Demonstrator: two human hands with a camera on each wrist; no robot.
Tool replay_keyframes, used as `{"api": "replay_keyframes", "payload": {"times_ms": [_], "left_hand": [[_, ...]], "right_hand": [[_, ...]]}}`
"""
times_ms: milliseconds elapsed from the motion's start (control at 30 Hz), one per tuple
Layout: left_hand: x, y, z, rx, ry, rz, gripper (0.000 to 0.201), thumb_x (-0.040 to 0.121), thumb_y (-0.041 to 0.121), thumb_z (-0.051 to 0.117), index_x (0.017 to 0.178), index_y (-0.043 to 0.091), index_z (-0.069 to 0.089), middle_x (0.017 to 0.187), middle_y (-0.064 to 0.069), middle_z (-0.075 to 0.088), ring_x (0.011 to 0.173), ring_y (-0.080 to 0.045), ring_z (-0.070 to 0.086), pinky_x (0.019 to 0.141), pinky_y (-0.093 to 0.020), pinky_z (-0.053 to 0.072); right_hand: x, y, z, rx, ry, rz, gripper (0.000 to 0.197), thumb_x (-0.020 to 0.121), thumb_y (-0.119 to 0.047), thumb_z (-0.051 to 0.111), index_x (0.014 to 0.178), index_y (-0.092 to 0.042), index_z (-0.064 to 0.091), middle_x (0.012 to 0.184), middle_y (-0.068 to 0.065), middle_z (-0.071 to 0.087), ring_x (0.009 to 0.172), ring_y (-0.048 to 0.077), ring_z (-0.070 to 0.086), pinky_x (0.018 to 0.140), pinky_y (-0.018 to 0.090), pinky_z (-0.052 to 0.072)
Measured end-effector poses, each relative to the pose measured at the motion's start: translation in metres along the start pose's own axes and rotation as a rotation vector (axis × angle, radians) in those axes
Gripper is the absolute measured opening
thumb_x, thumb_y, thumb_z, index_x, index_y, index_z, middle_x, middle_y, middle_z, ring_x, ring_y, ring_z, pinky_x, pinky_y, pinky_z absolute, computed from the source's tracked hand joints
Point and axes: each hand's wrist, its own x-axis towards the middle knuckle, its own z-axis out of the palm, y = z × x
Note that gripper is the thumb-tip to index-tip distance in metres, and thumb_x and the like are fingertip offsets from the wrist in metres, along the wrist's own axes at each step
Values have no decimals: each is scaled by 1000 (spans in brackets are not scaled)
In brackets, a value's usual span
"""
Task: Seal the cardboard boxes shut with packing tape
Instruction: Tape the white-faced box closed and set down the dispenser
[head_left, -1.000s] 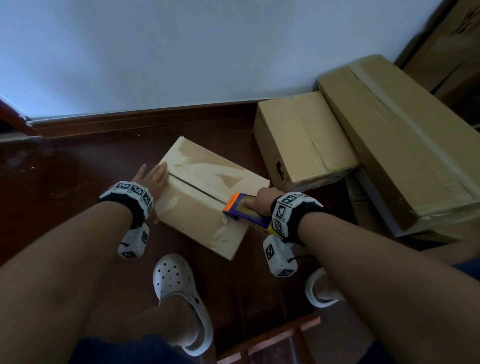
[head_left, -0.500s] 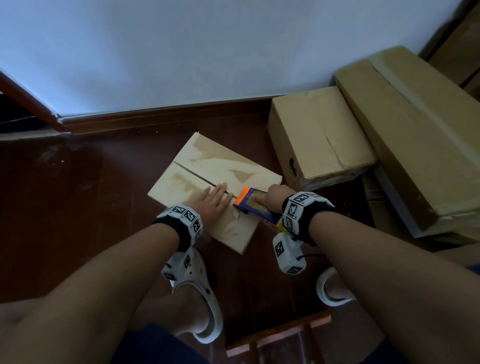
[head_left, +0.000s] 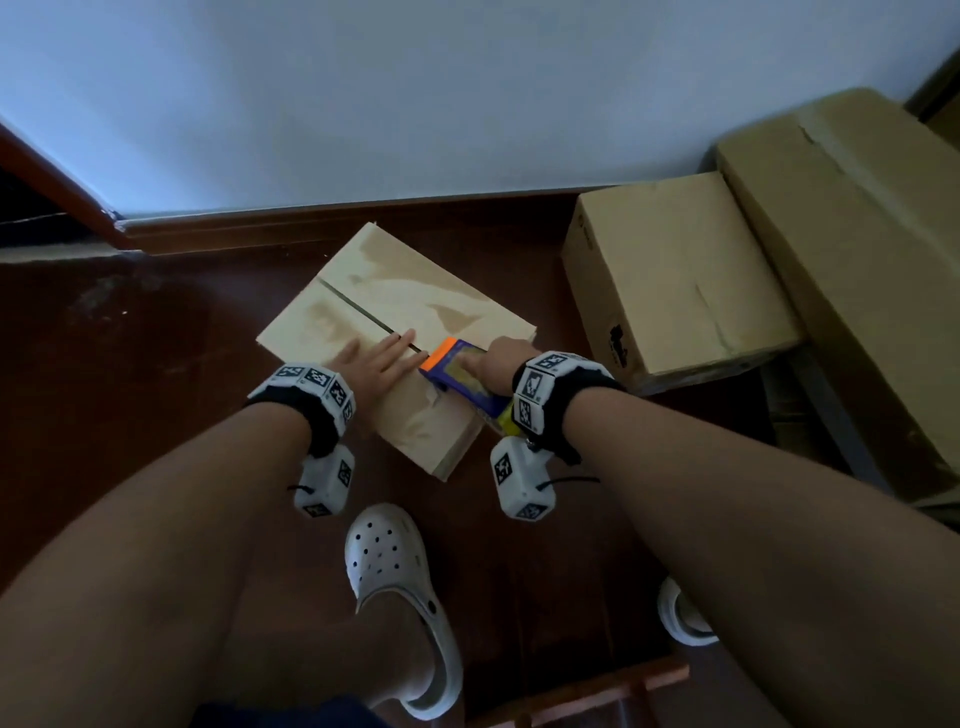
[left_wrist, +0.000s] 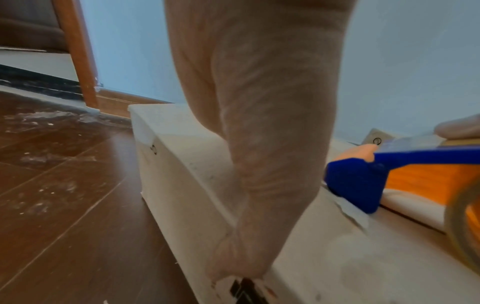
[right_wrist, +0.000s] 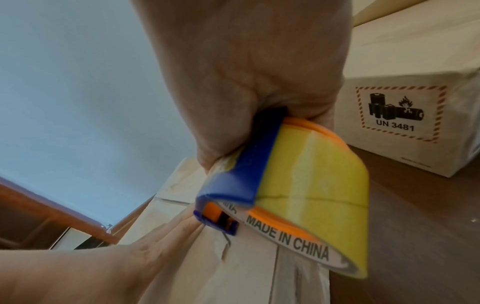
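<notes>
Dark brown wood floor runs up to a pale blue wall with a brown baseboard; you're crouched over it, white clog on your left foot near the bottom of the head view, another white shoe partly visible at right. Pale cardboard box sits on the floor close to the wall, turned at an angle, its two top flaps folded down with a dark open seam between them. Your left hand lies flat on the near flap, fingers straight and spread, tips just beside the seam, holding nothing. Your right hand is wrapped around the tape dispenser, blue body with orange front edge, fingers curled over its top; right wrist view shows the yellowish tape roll in it, "MADE IN CHINA" printed on the core. Dispenser's front end rests on the box top at the near end of the seam, just beside your left fingertips. Crinkled clear tape already sticks to the box under the dispenser nose. Second brown cardboard box stands on the floor to the right, near the wall, apart from the pale box; a battery hazard label reading UN 3481 shows on its side. Larger long brown box lies against it farther right, a tape strip along its top. Brown wooden frame at the bottom edge, can't tell what it is.
</notes>
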Motion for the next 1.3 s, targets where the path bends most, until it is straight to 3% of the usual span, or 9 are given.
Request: {"api": "replay_keyframes", "payload": {"times_ms": [233,400,567,767,933,1033,1133,1200,1300], "left_hand": [[3,8,-17,-672,26,-93,75,96,11,41,153,36,-2,162,6,-8,149,-13,-4,120,-48,-2],[12,28,1,-562,186,-176,52,106,30,20,155,29,5,162,6,-7,149,-15,-5,117,-56,1],[16,37,26,-466,212,-240,63,100,53,19,153,31,-9,161,9,-17,149,-14,-9,116,-55,-4],[22,36,21,-475,131,-249,67,97,61,14,152,33,-12,159,10,-21,148,-13,-13,115,-54,-11],[20,36,17,-475,85,-254,72,95,65,14,153,32,-12,158,10,-23,148,-14,-15,116,-55,-10],[22,42,5,-487,56,-283,77,94,66,20,154,28,-10,159,7,-22,148,-16,-14,116,-59,-4],[16,66,-14,-489,191,-327,85,93,67,27,155,19,-4,161,0,-15,149,-20,-7,118,-57,4],[10,88,-19,-534,307,-224,93,89,71,33,155,18,-6,161,0,-16,149,-18,-8,118,-54,1],[7,116,-12,-393,236,-52,111,82,69,53,152,19,-18,158,1,-26,148,-17,-16,118,-54,-3]], "right_hand": [[10,10,0,22,-23,-31,53,98,-53,38,66,-11,47,71,4,50,63,21,49,56,29,36],[-3,24,-3,49,-80,-52,58,98,-51,40,124,-1,54,117,15,58,110,30,58,79,30,42],[-5,48,2,64,-161,-99,67,86,-67,48,118,-8,57,111,7,64,95,24,62,85,34,51],[-26,101,4,2,-188,-43,63,91,-67,39,97,-6,54,87,7,53,65,16,49,55,28,36],[-43,138,0,-53,-239,32,70,90,-70,32,107,-6,57,97,10,50,72,20,50,67,29,38],[-42,137,3,-65,-182,32,65,93,-66,33,96,-4,53,89,9,48,73,21,51,67,29,38],[-40,127,9,-33,-138,9,68,94,-62,38,116,0,54,100,14,55,83,26,52,71,32,40],[-40,125,13,-49,-123,4,68,94,-61,39,119,0,54,104,16,57,84,25,51,71,33,39],[-42,128,19,-48,-115,19,68,94,-61,40,117,1,55,114,17,60,94,29,58,71,32,39]]}}
